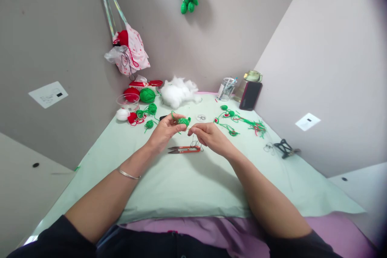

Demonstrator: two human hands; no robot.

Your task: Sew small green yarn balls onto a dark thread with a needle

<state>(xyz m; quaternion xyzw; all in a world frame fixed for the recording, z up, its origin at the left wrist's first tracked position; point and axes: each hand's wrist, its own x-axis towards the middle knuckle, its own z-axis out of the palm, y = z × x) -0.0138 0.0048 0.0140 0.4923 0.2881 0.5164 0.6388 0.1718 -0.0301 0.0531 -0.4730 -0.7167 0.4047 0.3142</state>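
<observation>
Pinched in my left hand is a small green crochet piece, with green yarn looped over the fingers. My right hand is closed on a thin, light-coloured crochet hook, whose tip meets the piece; most of the hook is hidden by the fingers. Both hands are close together above the table. Just below them lie orange-handled thread snips with dark blades, and a thin dark thread curls by the handle.
White stuffing sits at the back, with a green yarn ball and a red yarn ball to its left. Green pieces and yarn scraps lie right. A phone leans beside a jar. A black stand is near the right edge.
</observation>
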